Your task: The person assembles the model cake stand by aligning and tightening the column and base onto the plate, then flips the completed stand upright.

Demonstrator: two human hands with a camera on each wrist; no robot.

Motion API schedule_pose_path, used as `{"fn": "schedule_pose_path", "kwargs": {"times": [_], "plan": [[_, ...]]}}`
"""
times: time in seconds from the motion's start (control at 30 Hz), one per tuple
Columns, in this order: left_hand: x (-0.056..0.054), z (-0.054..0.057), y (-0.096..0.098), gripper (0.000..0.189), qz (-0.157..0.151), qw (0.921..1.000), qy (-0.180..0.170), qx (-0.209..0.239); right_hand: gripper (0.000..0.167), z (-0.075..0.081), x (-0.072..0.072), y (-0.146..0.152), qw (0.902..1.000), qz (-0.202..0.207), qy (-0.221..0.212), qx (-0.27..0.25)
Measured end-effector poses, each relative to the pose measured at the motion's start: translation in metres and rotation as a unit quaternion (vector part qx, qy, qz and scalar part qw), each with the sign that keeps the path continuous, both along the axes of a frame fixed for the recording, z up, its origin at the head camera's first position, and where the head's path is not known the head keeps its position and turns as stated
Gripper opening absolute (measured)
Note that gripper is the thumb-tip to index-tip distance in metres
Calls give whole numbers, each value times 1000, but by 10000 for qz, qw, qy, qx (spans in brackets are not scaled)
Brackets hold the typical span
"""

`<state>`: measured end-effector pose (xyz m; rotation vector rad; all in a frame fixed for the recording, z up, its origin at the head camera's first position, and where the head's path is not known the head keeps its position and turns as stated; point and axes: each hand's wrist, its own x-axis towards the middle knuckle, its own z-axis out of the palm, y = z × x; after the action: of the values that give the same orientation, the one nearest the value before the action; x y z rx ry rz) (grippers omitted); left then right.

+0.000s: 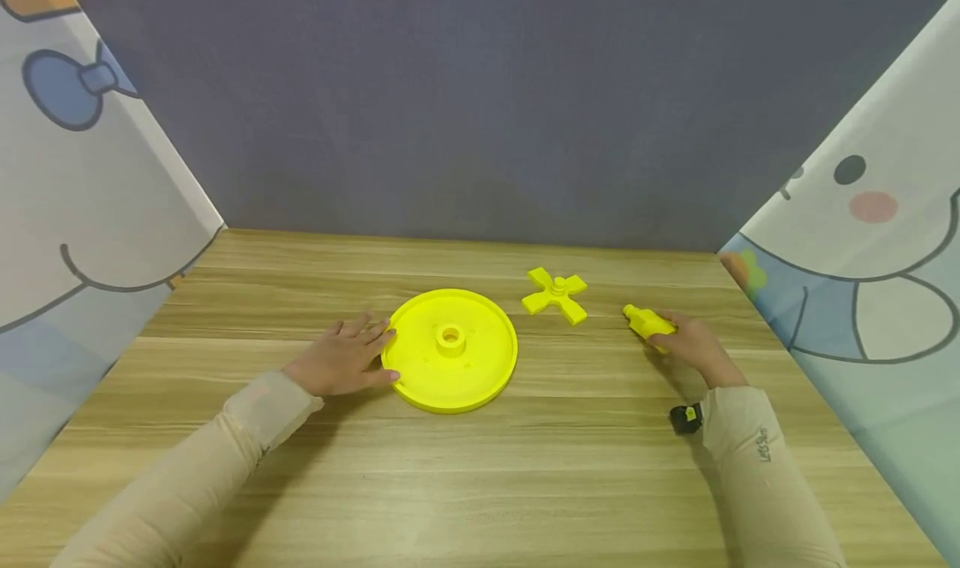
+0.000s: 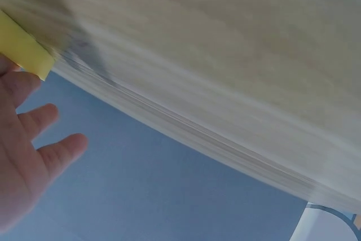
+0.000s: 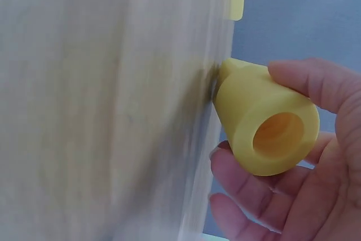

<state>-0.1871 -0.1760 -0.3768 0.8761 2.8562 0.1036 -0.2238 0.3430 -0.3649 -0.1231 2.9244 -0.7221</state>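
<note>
My left hand (image 1: 343, 356) lies at the left rim of a round yellow tray-like disc (image 1: 480, 368), fingers spread and fingertips over its edge. A short hollow post (image 1: 451, 340) rises from the disc's middle. In the left wrist view, part of the yellow rim (image 2: 21, 46) shows by the fingers. My right hand (image 1: 692, 344) grips a yellow tapered piece (image 1: 647, 324) between thumb and fingers, its narrow tip pointing left and away. The right wrist view shows a round hole in the wide end of this tapered piece (image 3: 240, 111).
Between the disc and my right hand, toward the back, lies a yellow four-armed cross (image 1: 555, 295) with a small knob at its centre. A grey panel (image 1: 465, 109) stands behind the wooden table (image 1: 480, 485). Printed cartoon panels (image 1: 862, 243) flank both sides.
</note>
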Motion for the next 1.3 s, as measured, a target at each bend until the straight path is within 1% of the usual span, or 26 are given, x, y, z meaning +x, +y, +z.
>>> {"fn": "schedule_pose_path", "kwargs": {"times": [0.13, 0.3, 0.4, 0.63, 0.73, 0.87, 1.03, 1.23, 1.3], "plan": [[1, 1, 3, 76, 70, 9999, 16, -84, 64, 2, 1, -1, 9999, -133, -14, -35], [1, 2, 4, 79, 77, 9998, 33, -187, 63, 3, 3, -3, 9987, -263, -118, -430], [0, 1, 3, 79, 63, 9997, 72, -214, 61, 3, 5, -6, 9974, -323, -64, -639], [0, 0, 5, 81, 115, 9996, 36, -248, 61, 8, 8, -16, 9953, -421, 164, -855], [1, 0, 5, 83, 194, 9995, -66, -252, 61, 11, 8, -22, 9954, -382, 301, -825], [1, 0, 5, 85, 296, 9991, -247, -183, 57, 16, 11, -33, 9948, -346, 535, -790], [1, 0, 4, 85, 316, 9990, -292, -139, 52, 22, 14, -53, 9920, -214, 700, -1032], [2, 0, 5, 84, 278, 9992, -233, -182, 51, 25, 15, -81, 9890, 82, 580, -1358], [2, 1, 5, 83, 256, 9992, -218, -209, 51, 25, 14, -92, 9862, 200, 518, -1557]]}}
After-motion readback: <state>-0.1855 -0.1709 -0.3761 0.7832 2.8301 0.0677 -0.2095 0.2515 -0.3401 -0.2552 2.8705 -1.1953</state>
